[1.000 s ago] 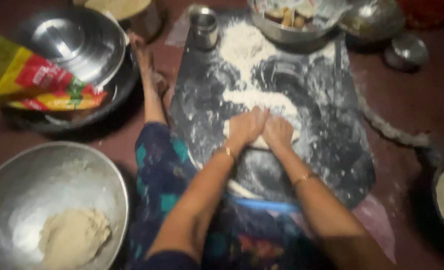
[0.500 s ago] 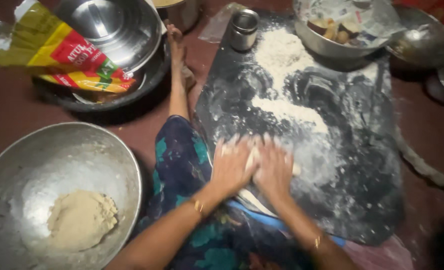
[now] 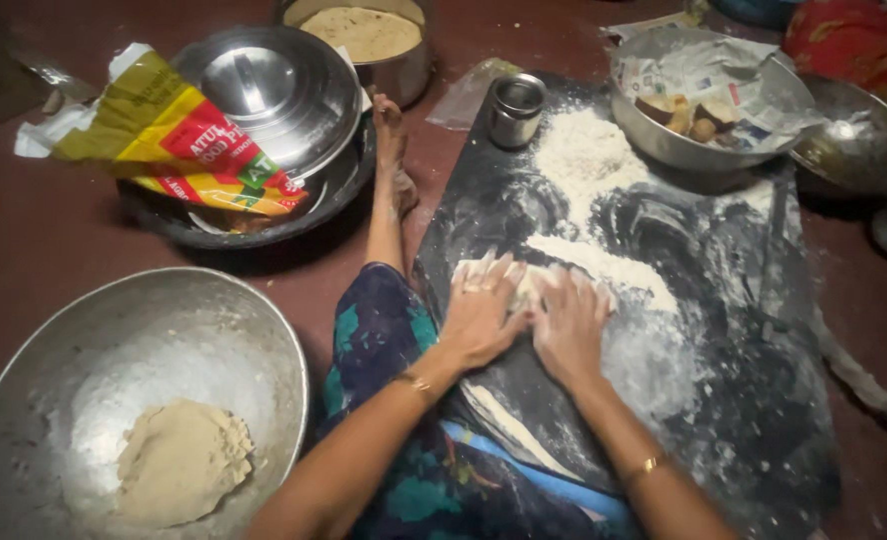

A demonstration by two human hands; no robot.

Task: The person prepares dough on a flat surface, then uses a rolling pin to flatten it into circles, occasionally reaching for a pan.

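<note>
Left hand (image 3: 481, 318), right hand (image 3: 570, 325) flat, fingers spread, pressing pale floured dough (image 3: 526, 287) on dark board (image 3: 754, 400).

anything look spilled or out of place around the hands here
Flour is strewn loose across the dark board, with a heap near the small steel cup. A torn yellow and red packet lies askew over the steel lid. Both hands, left hand and right hand, press dough.
</note>
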